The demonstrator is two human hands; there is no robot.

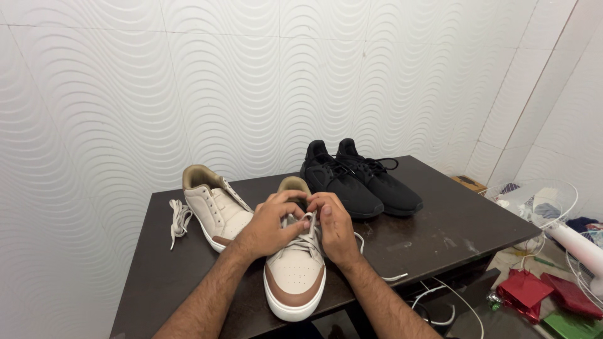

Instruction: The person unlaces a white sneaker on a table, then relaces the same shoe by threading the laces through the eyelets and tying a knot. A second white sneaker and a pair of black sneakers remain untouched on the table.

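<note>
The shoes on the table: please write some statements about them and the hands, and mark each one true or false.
1. Both hands, left hand and right hand, are on the white lace of the cream and brown shoe. True.
2. The pair of black shoes lies on the floor. False: it stands on the dark table, behind the hands.
3. The second cream shoe has its lace threaded. False: a loose lace lies beside it on the table.
4. A red package lies on the floor to the right. True.
</note>
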